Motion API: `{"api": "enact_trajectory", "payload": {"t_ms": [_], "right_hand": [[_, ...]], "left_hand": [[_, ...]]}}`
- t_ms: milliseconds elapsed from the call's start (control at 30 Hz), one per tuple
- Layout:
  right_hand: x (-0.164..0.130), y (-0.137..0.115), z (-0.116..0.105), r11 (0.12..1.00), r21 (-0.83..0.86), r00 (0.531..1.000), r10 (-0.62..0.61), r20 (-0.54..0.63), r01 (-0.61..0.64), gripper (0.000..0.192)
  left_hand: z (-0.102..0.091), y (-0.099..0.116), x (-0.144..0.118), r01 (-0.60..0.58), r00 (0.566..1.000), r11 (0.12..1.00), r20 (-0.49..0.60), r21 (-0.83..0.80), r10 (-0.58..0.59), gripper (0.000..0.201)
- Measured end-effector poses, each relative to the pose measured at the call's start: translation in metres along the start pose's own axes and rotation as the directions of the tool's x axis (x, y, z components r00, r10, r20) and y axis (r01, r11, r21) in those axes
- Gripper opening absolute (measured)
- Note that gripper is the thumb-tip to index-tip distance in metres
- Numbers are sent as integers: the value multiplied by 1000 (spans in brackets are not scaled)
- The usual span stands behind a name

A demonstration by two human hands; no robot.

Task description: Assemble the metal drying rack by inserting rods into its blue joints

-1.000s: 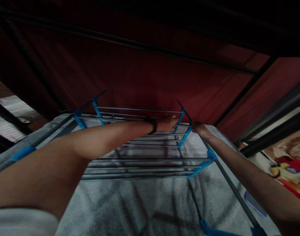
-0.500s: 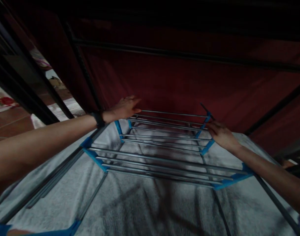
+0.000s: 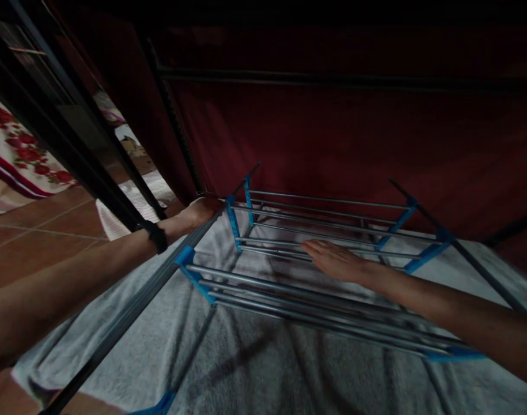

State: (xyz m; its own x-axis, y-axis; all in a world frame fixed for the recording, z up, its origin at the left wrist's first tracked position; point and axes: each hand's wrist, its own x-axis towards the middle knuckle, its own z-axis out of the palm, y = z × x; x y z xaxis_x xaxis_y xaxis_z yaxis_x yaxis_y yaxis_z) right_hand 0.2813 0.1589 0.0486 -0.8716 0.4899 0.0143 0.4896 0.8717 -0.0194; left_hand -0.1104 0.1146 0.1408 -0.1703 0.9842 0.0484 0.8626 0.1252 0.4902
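— Worn on the left wrist?
— A dark band, narrow and snug, maybe a watch or bracelet; too dim to tell which.
— Sleeves?
— None showing: left forearm bare from about eight o'clock, right forearm bare from about four o'clock.
— Rings, gloves?
— Left hand and right hand ungloved; rings too dark to judge.

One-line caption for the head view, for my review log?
Left hand at the drying rack's left corner, right hand flat on its rails, over a grey towel.
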Motion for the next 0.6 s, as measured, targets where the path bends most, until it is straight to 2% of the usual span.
{"api": "enact_trajectory", "payload": {"t_ms": [67, 133, 200, 267, 400, 500, 600], "right_hand": [[22, -5, 7, 1000, -5, 1000, 6, 6, -6, 57], [43, -10, 11, 1000, -4, 1000, 5, 10, -5, 57], [61, -15, 13, 1000, -2, 1000, 6, 19, -6, 56], [78, -18, 15, 1000, 12, 999, 10, 34, -10, 55], [112, -26, 21, 997, 70, 993, 26, 111, -34, 52], [138, -35, 26, 994, 110, 988, 2, 156, -20, 53], [162, -47, 29, 991, 137, 989, -24, 147, 3, 59]], "left_hand": [[5, -17, 4, 26, 993, 973, 117, -228, 1, 40], [9, -34, 9, 75, 979, 930, 203, -359, -1, 45], [14, -47, 12, 85, 971, 926, 241, -367, 6, 45], [20, -53, 13, 47, 960, 919, 273, -391, 68, 44], [37, -52, 15, -44, 908, 889, 352, -456, 226, 37], [52, -55, 24, -44, 875, 885, 409, -464, 258, 26], [66, -67, 37, -17, 857, 880, 446, -474, 257, 27]]}}
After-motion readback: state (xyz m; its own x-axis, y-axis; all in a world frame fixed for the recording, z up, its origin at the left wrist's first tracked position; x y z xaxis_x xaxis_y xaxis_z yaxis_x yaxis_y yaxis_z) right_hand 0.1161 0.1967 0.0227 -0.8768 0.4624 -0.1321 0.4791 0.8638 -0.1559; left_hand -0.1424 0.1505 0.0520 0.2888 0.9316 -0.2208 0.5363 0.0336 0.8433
